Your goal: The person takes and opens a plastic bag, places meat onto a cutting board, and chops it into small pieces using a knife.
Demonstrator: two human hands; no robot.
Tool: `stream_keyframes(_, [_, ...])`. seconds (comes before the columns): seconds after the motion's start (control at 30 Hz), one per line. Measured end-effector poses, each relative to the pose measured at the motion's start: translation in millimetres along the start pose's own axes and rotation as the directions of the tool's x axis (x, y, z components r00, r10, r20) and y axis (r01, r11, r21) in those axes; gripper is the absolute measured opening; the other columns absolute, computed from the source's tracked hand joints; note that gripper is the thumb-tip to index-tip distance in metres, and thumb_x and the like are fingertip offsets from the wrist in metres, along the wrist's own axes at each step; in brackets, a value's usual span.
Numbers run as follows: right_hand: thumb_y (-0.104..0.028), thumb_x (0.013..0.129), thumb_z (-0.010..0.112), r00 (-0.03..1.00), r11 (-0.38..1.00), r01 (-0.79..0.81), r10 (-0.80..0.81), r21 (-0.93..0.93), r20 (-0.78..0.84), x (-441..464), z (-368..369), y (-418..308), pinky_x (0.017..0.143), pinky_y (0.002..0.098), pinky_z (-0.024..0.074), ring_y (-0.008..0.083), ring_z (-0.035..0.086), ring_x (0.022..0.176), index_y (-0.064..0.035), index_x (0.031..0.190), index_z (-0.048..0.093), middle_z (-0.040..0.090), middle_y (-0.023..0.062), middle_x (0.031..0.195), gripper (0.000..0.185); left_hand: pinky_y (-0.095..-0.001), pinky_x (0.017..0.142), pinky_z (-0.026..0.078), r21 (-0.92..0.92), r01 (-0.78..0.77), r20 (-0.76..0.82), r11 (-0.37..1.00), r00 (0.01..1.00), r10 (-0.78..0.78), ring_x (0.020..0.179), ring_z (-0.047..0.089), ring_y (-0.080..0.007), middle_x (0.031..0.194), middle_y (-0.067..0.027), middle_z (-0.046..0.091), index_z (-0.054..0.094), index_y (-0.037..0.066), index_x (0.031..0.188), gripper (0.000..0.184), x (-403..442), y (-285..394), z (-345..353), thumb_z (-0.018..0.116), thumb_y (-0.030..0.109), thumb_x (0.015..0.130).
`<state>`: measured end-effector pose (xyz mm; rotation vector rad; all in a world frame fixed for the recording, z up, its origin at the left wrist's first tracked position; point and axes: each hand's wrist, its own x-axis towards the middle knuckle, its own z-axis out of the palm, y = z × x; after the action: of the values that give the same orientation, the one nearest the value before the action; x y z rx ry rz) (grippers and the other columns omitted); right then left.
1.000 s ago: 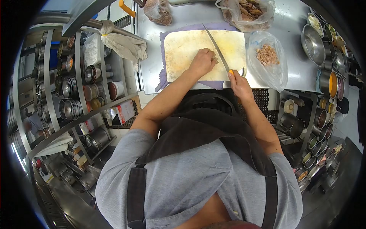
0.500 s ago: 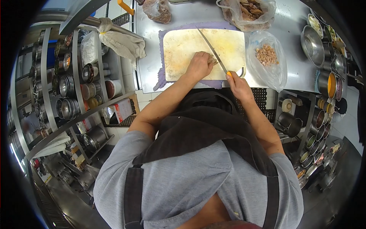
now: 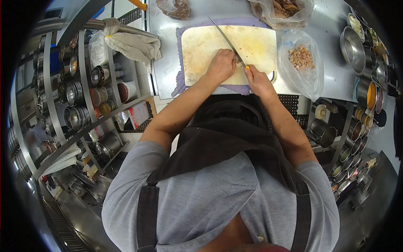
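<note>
A stained white cutting board (image 3: 201, 42) lies on a purple cloth (image 3: 179, 69) over the steel counter. On its middle rests my left hand (image 3: 222, 66), fingers curled down over a small brownish piece of meat that they mostly hide. My right hand (image 3: 260, 83) is wrapped round the yellow handle of a long kitchen knife (image 3: 226, 38). The blade slants up and left across the board, its heel close beside my left fingertips and its tip past the board's far edge. Right of the board, an open clear plastic bag (image 3: 312, 80) holds diced meat (image 3: 300, 58).
Behind the board stand a bag of larger brown meat pieces (image 3: 285, 8) and a bag of minced-looking food (image 3: 176, 7). A steel bowl (image 3: 352, 50) sits at the right. A rag (image 3: 134, 46) hangs from the left rail, above shelves of stacked bowls (image 3: 75, 93).
The view has shifted slightly. My right hand and the knife's handle have moved closer to my left fingers, and the brownish piece there shows less than before.
</note>
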<state>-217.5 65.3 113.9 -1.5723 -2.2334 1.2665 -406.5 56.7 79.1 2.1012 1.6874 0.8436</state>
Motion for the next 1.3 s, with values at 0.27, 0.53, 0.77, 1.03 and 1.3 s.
stream_keyframes(0.27, [-0.037, 0.102, 0.042, 1.0, 0.999, -0.02, 0.018, -0.048, -0.024, -5.3, 1.2, -9.5, 0.074, 0.0559, 0.0477, 0.049, 0.063, 0.082, -0.0039, 0.116, 0.055, 0.065, 0.0314, 0.081, 0.038, -0.0449, 0.08, 0.049, 0.005, 0.01, -0.011, 1.0, 1.0, -0.01, 0.088, 0.058, -0.0377, 0.09, -0.0185, 0.062, 0.061, -0.002, 0.09, 0.014, 2.3, 0.5, -4.3, 0.064, 0.002, 0.076])
stream_keyframes(0.53, [-0.037, 0.102, 0.042, 0.999, 0.999, -0.024, 0.023, -0.024, -0.047, -10.6, 12.7, 4.8, 0.071, 0.0563, 0.048, 0.0495, 0.062, 0.079, -0.0048, 0.113, 0.055, 0.065, 0.0298, 0.078, 0.036, -0.0453, 0.079, 0.048, -0.024, -0.009, -0.018, 1.0, 1.0, 0.009, 0.087, 0.058, -0.0384, 0.088, -0.019, 0.062, 0.061, -0.001, 0.088, 0.013, -6.6, 6.6, 12.3, 0.064, 0.003, 0.076])
stream_keyframes(0.77, [-0.039, 0.102, 0.042, 0.996, 0.998, -0.019, 0.024, 0.058, -0.087, 24.6, 9.6, -3.3, 0.075, 0.0544, 0.0481, 0.0481, 0.062, 0.084, -0.0062, 0.112, 0.056, 0.065, 0.0298, 0.086, 0.037, -0.0457, 0.08, 0.048, -0.016, 0.012, -0.034, 1.0, 0.999, -0.012, 0.088, 0.058, -0.0386, 0.088, -0.0185, 0.063, 0.063, -0.001, 0.087, 0.011, -1.1, 12.2, 14.9, 0.065, 0.005, 0.077])
stream_keyframes(1.03, [-0.037, 0.103, 0.042, 0.994, 0.996, -0.093, 0.094, 0.016, -0.055, -40.8, -22.2, 0.6, 0.073, 0.0551, 0.0474, 0.0481, 0.062, 0.084, -0.0064, 0.115, 0.055, 0.066, 0.0282, 0.085, 0.036, -0.0452, 0.083, 0.048, -0.028, 0.019, -0.017, 0.999, 1.0, -0.02, 0.089, 0.059, -0.0382, 0.09, -0.0184, 0.065, 0.066, -0.001, 0.091, 0.016, -11.7, 13.7, 2.6, 0.069, 0.011, 0.08])
stream_keyframes(1.3, [-0.036, 0.102, 0.042, 0.998, 0.998, -0.05, 0.051, -0.027, 0.021, -62.0, -14.0, 3.8, 0.07, 0.0572, 0.0467, 0.0502, 0.062, 0.078, -0.0046, 0.115, 0.054, 0.064, 0.0299, 0.076, 0.036, -0.0444, 0.079, 0.049, -0.028, 0.061, 0.026, 0.998, 0.998, -0.06, 0.086, 0.06, -0.037, 0.086, -0.0172, 0.065, 0.066, 0.0, 0.086, 0.011, -8.7, 6.1, 9.7, 0.068, 0.008, 0.079])
